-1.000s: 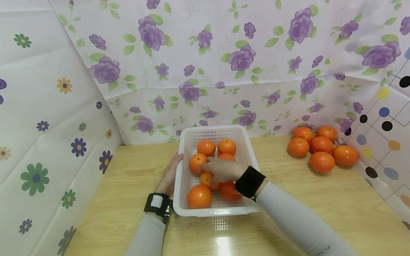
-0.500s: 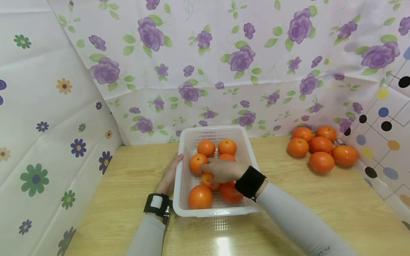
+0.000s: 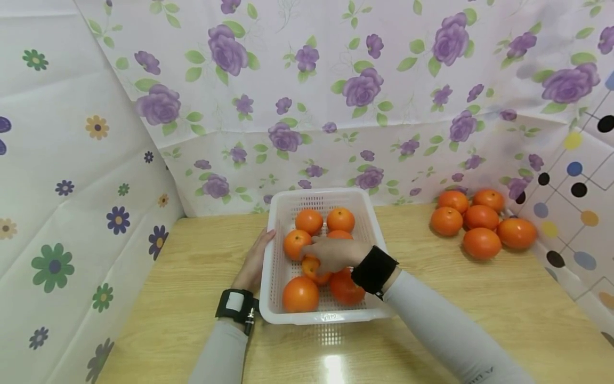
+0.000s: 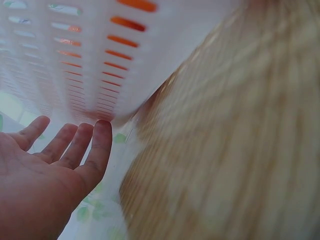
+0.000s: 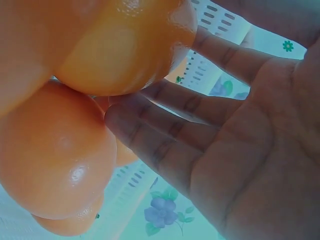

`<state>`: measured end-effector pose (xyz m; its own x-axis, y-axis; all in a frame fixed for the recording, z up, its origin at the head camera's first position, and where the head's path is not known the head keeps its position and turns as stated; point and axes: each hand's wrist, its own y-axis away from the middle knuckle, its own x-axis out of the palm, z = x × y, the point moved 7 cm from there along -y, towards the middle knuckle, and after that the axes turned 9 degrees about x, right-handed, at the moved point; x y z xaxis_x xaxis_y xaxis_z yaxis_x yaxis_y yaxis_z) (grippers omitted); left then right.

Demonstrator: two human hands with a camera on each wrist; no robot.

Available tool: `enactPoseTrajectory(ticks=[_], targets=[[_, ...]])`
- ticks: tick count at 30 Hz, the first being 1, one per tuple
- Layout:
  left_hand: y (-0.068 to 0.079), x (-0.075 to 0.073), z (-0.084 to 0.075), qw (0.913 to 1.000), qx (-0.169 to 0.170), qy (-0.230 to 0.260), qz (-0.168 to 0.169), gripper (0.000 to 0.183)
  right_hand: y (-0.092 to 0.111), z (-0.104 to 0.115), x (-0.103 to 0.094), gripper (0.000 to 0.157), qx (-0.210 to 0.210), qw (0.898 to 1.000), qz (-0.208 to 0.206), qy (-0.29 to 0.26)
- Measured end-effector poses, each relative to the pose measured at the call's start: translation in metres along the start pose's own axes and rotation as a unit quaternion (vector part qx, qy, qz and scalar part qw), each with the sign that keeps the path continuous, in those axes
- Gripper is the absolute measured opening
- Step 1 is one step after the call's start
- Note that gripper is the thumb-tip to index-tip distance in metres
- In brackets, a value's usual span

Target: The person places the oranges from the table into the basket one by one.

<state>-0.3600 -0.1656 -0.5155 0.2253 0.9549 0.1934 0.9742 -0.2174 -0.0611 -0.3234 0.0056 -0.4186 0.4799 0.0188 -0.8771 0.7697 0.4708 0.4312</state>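
Observation:
A white plastic basket with slotted walls stands on the wooden table, holding several oranges. At its left side is my left hand; in the left wrist view the hand has extended fingers, their tips right at the slotted wall. My right hand is down inside the basket, its fingers around an orange near the middle. In the right wrist view the fingers lie along the underside of that orange, and another orange sits right beside it.
Another group of oranges rests on the table at the right, near the corner. Flower-patterned sheets hang behind and at the left, and a dotted sheet stands along the right side.
Both hands, the basket and the loose oranges keep nearly the same places. The oranges nearest the front of the basket shift very slightly to the right.

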Motion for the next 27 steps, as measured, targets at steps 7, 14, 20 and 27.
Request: enactPoseTrajectory(ticks=[7, 14, 20, 27], targets=[[0.0, 0.0, 0.0, 1.0, -0.003, -0.006, -0.004, 0.069, 0.002, 0.0, -0.001, 0.053, 0.001, 1.0, 0.003, -0.003], [0.0, 0.0, -0.001, 0.9999, -0.007, -0.006, -0.009, 0.068, 0.007, -0.001, -0.004, 0.057, 0.0, 1.0, 0.004, -0.006], [0.0, 0.0, -0.001, 0.9999, -0.007, -0.009, -0.009, 0.069, 0.011, -0.001, -0.009, 0.054, -0.014, 1.0, 0.001, -0.024], [0.0, -0.001, 0.0, 0.9998, -0.012, -0.01, -0.011, 0.069, 0.019, -0.004, -0.023, 0.043, -0.049, 0.997, -0.025, -0.053]])
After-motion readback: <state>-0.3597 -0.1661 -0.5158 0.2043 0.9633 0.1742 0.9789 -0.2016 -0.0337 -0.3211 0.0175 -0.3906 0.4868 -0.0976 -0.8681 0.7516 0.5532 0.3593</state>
